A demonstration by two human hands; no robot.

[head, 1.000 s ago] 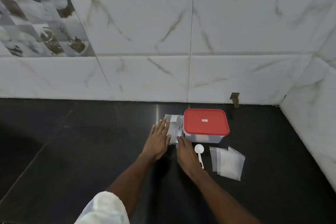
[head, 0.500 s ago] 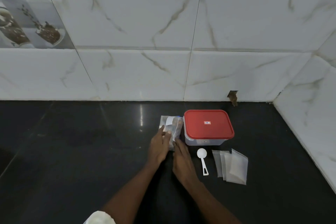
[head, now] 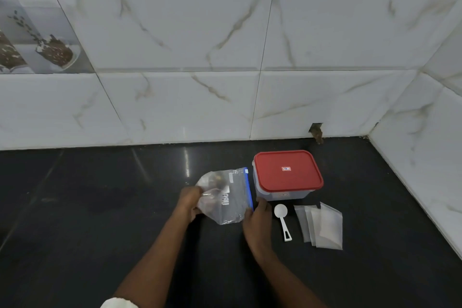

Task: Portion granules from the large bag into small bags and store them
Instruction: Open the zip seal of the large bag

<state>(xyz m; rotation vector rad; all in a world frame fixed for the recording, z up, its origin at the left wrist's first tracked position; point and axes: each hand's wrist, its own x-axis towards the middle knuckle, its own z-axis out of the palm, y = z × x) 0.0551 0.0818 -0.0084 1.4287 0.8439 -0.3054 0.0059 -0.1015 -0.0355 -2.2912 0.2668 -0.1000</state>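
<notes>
Because the large bag point(head: 226, 197) lies on the counter point(head: 100, 220) between both hands with its blue zip strip point(head: 248, 187) running near-to-far along its right edge, the right hand point(head: 257, 220), pinching that strip's near end, is best placed to open it while the left hand point(head: 190, 201) grips the opposite side.

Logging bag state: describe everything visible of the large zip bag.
The large bag is clear, crumpled plastic with a blue zip strip along its right edge, white print and dark contents. It lies sideways over the counter, left of the red-lidded container. The left hand grips its left side; the right hand pinches its near right corner.
</notes>
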